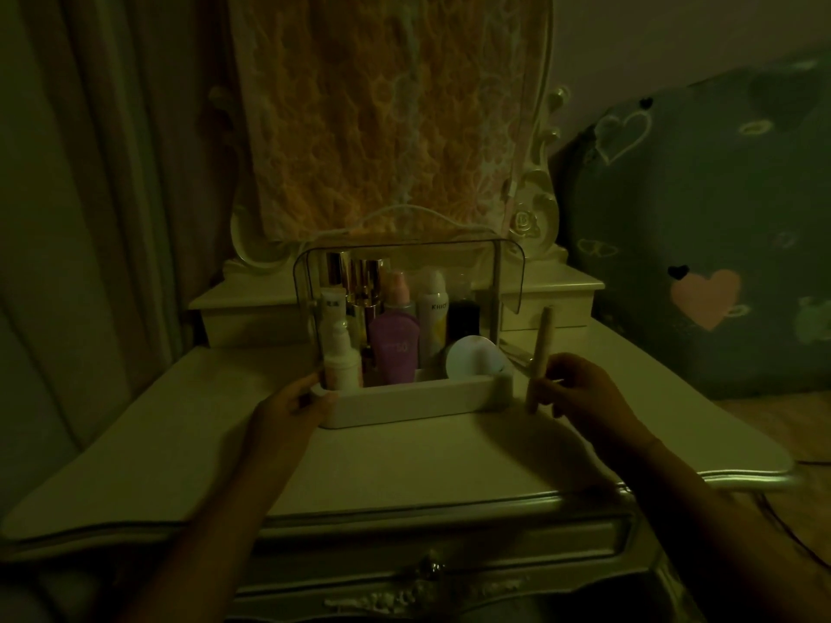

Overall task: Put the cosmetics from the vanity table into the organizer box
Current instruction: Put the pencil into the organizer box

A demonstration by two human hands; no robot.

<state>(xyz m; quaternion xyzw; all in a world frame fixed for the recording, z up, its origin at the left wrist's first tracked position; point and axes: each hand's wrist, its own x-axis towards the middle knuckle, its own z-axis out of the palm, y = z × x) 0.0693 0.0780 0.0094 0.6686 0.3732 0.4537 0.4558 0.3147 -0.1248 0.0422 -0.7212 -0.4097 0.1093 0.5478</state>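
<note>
The right hand (pixel 580 388) pinches a slim stick (pixel 541 348) upright beside the organizer box (pixel 413 403); the left hand (pixel 292 404) grips its corner. Likely next: lift the stick over the wall.

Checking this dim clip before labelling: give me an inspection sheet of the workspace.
Surface: cream vanity table, dimly lit.
Job's things: organizer box, clear lid raised, holding bottles and a round compact; slim stick outside it.
Clutter: nothing seen.
Hands: left hand at box's left front corner, grip unclear; right hand pinches the stick upright.
Cables: possible dark cable lower right.
Surroundings: curtain, lace cloth, heart-print bedding.
</note>
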